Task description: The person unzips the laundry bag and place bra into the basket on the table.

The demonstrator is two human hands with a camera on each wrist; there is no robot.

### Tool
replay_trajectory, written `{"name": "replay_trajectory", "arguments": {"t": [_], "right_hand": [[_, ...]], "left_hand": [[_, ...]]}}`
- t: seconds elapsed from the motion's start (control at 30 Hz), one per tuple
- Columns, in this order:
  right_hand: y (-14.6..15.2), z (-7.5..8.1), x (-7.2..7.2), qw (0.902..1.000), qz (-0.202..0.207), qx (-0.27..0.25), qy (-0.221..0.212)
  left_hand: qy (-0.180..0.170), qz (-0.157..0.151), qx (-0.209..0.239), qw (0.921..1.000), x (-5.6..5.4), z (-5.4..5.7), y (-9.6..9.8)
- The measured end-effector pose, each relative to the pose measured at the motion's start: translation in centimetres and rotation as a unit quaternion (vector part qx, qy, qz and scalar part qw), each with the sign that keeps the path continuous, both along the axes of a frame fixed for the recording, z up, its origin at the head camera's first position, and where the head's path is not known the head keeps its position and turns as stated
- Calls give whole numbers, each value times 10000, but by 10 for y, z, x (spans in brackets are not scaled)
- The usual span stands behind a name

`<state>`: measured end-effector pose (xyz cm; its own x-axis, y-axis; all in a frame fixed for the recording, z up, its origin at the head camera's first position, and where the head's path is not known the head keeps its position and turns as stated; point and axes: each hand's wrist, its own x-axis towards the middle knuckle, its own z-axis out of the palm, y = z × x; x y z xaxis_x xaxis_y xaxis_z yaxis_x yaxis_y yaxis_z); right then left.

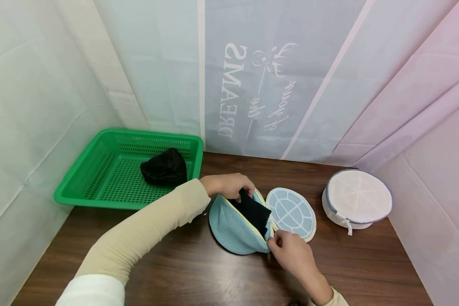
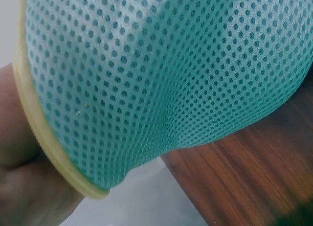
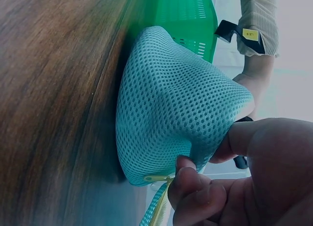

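Observation:
A light blue mesh laundry bag (image 1: 235, 229) with yellow edging lies with its mouth open on the brown table. Its round lid (image 1: 292, 212) is folded back to the right. My left hand (image 1: 231, 185) reaches over the far rim and grips a black cloth (image 1: 254, 212), which hangs down into the opening. In the left wrist view the bag's mesh (image 2: 146, 89) hides most of that hand. At the near right rim my right hand (image 1: 293, 255) pinches the bag's edge. The right wrist view shows thumb and fingers (image 3: 195, 192) on the mesh close to the yellow zipper.
A green plastic basket (image 1: 70, 193) stands at the back left with another black cloth (image 1: 164, 168) in it. To the right sits a round white mesh bag (image 1: 359, 195) with grey trim. Pale curtains (image 1: 168, 63) hang behind and beside the table (image 1: 199, 280).

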<state>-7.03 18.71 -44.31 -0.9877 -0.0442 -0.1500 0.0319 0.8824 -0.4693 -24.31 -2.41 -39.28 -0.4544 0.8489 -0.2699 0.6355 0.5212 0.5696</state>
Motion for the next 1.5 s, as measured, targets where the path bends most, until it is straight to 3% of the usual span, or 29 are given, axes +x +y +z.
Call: {"name": "replay_trajectory", "arguments": {"t": [0.3,0.67,0.97,1.5], "right_hand": [[0,0,1,10000,21,25,60],[1,-1,1,10000,32,30,69],[1,-3,2,10000,15,0,81],[0,-6,4,9997,115,0,193]], "left_hand": [[200,154,239,9994,-4,4,-3],[253,369,447,9980,-6,2,-5],[186,717,242,9970,-7,10,0],[306,934,116,9951,-6,25,7]]}}
